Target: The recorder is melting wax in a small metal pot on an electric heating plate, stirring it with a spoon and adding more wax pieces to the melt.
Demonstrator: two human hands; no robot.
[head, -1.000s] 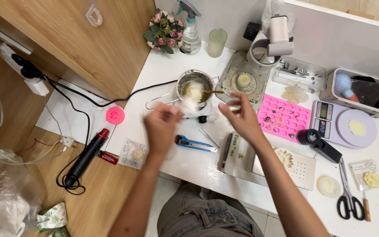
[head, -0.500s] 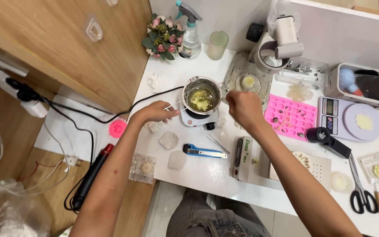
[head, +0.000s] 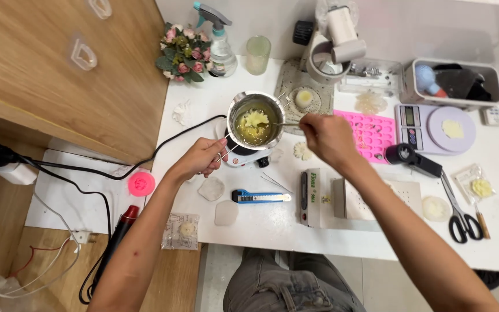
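Gripping the wire handle, the left hand (head: 200, 159) now steadies the pot (head: 254, 120) on its hotplate near the surface's back edge; right hand (head: 328, 136) fingers pinch the spoon (head: 277, 123), which has reached the melting wax.

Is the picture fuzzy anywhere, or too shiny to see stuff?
Head view: sharp and evenly lit; both hands, left hand and right hand, look crisp; the metal pot rim gleams a little, yet the yellow liquid inside shows; shadows on the white table are soft.

One head-worn camera looks steeply down on the white table (head: 342, 231)
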